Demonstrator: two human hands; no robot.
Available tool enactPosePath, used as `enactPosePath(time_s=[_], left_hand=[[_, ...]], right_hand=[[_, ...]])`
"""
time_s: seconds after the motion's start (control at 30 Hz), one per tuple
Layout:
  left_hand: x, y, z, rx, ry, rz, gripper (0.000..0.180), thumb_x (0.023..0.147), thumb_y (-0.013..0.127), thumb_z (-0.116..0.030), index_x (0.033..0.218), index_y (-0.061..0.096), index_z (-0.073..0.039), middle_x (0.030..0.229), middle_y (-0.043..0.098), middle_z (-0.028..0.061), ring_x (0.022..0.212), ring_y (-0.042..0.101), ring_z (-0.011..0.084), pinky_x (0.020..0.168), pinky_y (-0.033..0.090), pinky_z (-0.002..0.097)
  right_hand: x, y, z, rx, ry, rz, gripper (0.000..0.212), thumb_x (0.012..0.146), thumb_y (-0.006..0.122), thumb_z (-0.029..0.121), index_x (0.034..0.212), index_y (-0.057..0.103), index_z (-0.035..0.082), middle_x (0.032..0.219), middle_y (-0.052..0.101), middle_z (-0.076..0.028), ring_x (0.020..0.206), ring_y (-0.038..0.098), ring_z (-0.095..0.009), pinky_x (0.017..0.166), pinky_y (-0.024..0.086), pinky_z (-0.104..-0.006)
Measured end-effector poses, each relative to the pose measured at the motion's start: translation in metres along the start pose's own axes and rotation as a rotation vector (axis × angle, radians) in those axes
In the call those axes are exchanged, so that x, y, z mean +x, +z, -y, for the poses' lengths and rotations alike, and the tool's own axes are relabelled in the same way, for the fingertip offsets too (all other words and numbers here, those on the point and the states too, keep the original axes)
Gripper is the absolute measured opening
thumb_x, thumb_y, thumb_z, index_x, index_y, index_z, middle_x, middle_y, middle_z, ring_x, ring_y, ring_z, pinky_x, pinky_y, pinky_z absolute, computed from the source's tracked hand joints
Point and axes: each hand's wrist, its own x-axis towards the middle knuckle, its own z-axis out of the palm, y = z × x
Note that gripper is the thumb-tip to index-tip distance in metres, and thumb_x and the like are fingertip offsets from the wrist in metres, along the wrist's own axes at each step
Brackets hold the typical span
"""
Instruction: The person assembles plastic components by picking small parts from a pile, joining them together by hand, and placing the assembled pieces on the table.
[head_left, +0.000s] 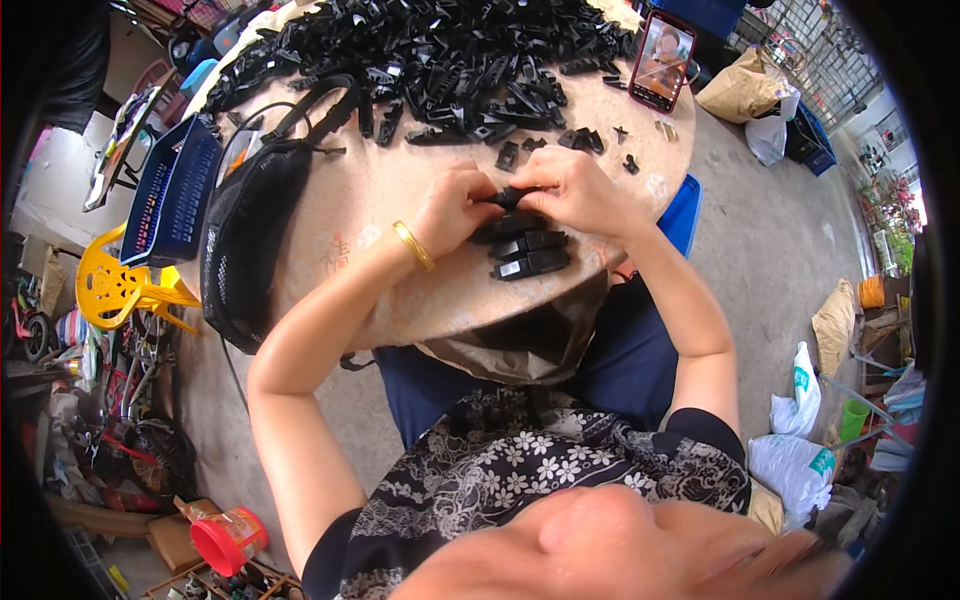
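Note:
My left hand (457, 208) and my right hand (580, 188) meet near the front of a round, beige-covered table (370, 190). Both are closed on a small black plastic part (509, 198), pinched between fingertips; the fingers cover much of it, so its exact kind is unclear. Just below, several similar black plastic pieces (530, 262) lie in a row by the table's near edge. Loose small black bits (580, 141) are scattered beyond my right hand. At the far side spreads a big heap of black plastic parts (450, 70).
A phone (663, 62) with a lit screen is at the table's far right. On the left are a black mesh bag (255, 225), a blue basket (172, 195) and a yellow chair (115, 275). A red bucket (230, 540) and white sacks (790, 470) are on the floor.

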Motion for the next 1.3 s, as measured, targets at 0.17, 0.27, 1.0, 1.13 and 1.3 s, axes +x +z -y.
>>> enactPosePath(time_s=[0.17, 0.27, 1.0, 1.13, 1.3], left_hand=[[0.005, -0.016, -0.011, 0.018, 0.014, 0.073, 0.015, 0.074, 0.073, -0.011, 0.086, 0.069, -0.003, 0.083, 0.062, 0.0105, 0.076, 0.060, 0.0231, 0.069, 0.049, 0.0335], [0.016, -0.026, 0.015, 0.195, 0.125, -0.194, 0.017, 0.080, 0.069, -0.020, 0.090, 0.070, -0.006, 0.098, 0.066, 0.0100, 0.090, 0.060, 0.0263, 0.080, 0.047, 0.0365], [0.022, -0.035, 0.072, 0.666, -0.166, -0.251, 0.043, 0.092, 0.052, -0.034, 0.112, 0.058, 0.004, 0.134, 0.040, 0.0336, 0.123, 0.041, 0.0452, 0.104, 0.034, 0.0442], [0.016, -0.023, 0.028, 0.560, -0.133, -0.198, 0.040, 0.088, 0.058, -0.031, 0.107, 0.061, 0.004, 0.128, 0.048, 0.0303, 0.116, 0.048, 0.0431, 0.099, 0.040, 0.0423], [0.006, -0.008, 0.019, 0.440, -0.019, -0.217, 0.036, 0.081, 0.067, -0.024, 0.104, 0.063, 0.003, 0.126, 0.051, 0.0275, 0.108, 0.055, 0.0408, 0.094, 0.045, 0.0404]], right_hand=[[-0.001, -0.005, 0.002, -0.006, 0.066, 0.091, 0.026, 0.077, 0.071, 0.022, 0.095, 0.069, 0.003, 0.092, 0.065, -0.013, 0.090, 0.060, -0.028, 0.078, 0.048, -0.0363], [-0.009, -0.001, 0.011, -0.043, -0.047, 0.086, 0.059, 0.083, 0.063, 0.049, 0.122, 0.058, 0.005, 0.120, 0.055, -0.021, 0.114, 0.050, -0.036, 0.097, 0.041, -0.0393], [-0.062, -0.015, 0.092, -0.285, -0.164, 0.406, 0.055, 0.064, 0.078, 0.020, 0.111, 0.054, 0.008, 0.108, 0.051, -0.009, 0.103, 0.052, -0.027, 0.084, 0.042, -0.0384], [-0.064, -0.016, 0.086, -0.228, -0.174, 0.387, 0.042, 0.067, 0.076, 0.017, 0.102, 0.057, 0.006, 0.105, 0.053, -0.009, 0.102, 0.052, -0.027, 0.083, 0.043, -0.0386], [-0.051, -0.019, 0.068, 0.090, -0.169, 0.429, 0.026, 0.072, 0.073, 0.018, 0.090, 0.061, 0.004, 0.090, 0.058, -0.010, 0.090, 0.058, -0.030, 0.076, 0.047, -0.0378]])
